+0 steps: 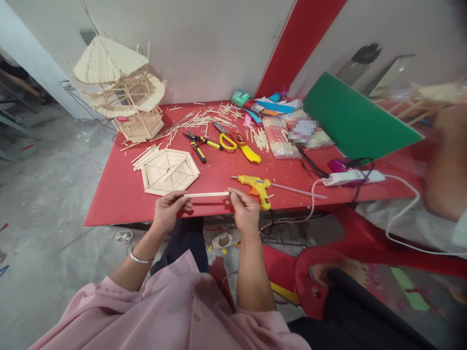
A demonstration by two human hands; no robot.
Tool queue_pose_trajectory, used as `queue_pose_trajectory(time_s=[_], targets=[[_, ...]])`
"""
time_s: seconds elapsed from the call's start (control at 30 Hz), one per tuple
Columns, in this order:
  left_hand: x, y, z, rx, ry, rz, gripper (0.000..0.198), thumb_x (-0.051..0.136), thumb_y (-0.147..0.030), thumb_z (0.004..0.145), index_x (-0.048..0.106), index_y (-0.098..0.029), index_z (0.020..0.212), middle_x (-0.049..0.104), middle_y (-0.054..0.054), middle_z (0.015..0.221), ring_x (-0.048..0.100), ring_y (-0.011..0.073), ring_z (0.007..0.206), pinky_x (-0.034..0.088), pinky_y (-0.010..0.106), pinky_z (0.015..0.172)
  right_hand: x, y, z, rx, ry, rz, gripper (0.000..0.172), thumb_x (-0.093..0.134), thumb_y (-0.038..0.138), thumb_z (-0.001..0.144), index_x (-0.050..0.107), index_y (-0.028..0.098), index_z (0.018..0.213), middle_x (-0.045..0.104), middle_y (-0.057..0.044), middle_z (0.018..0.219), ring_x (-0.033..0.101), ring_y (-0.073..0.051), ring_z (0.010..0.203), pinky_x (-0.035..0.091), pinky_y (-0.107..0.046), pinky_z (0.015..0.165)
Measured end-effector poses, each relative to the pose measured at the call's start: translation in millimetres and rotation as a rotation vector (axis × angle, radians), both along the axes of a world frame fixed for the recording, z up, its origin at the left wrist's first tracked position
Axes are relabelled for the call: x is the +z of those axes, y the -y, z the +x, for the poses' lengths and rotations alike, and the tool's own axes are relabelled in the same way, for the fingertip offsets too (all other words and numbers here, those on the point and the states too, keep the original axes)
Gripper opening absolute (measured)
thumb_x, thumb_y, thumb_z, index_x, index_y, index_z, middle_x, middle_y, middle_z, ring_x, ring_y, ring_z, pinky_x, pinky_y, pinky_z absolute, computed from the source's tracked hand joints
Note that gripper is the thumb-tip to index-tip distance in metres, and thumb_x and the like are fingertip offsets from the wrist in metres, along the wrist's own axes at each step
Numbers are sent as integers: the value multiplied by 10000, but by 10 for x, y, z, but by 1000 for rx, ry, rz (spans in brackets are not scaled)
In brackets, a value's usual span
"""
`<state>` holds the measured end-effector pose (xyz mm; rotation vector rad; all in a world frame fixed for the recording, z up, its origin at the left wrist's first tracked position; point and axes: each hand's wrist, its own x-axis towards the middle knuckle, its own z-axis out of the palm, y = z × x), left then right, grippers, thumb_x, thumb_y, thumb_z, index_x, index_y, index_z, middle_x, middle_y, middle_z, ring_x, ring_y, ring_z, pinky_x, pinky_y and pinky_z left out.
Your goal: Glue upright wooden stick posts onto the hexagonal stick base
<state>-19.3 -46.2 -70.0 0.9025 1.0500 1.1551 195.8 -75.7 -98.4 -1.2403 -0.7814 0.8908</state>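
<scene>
Two thin wooden sticks (206,195), side by side, stretch level between my hands above the front edge of the red table (109,204). My left hand (170,209) pinches their left end, and my right hand (243,206) pinches the right end. Just beyond my left hand lies a hexagonal panel (170,171) built of wooden sticks, with loose sticks (146,156) at its upper left. A yellow hot glue gun (255,184) rests on its side by my right hand, a clear glue stick (299,190) coming out of its back.
A stick-built pavilion model (124,92) stands at the back left. Pliers (199,143), yellow-handled scissors (228,138) and scattered sticks (204,119) lie mid-table. Packs of sticks (279,136), a green board (357,116) and a power strip (353,178) are rightward, near another person's arm (447,165).
</scene>
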Motion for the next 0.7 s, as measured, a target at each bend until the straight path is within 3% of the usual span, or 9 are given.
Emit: queue_pose_trajectory(time_s=[0.17,0.5,0.7], targets=[[18,1,6,-9,-4,3,376,854,-384,656,716,-118,884,714,47,641,679,165,536,607,313,555,-2,-14,-6,-11,27,31,283,803,419,693,788,232,905,748,-19,865,647,-131,632,561,-281,606],[58,3,37,43,-9,20,379,859,-423,640,712,-124,821,701,42,605,663,157,508,598,303,532,16,-10,-8,2,78,46,224,775,399,729,787,231,877,725,-10,857,605,-113,597,541,-271,580],[1,40,6,18,5,55,387,854,-381,666,725,-135,936,723,42,666,691,171,557,616,322,559,26,-16,-23,-20,84,37,230,774,404,727,786,220,866,720,-14,839,601,-115,600,537,-264,576]])
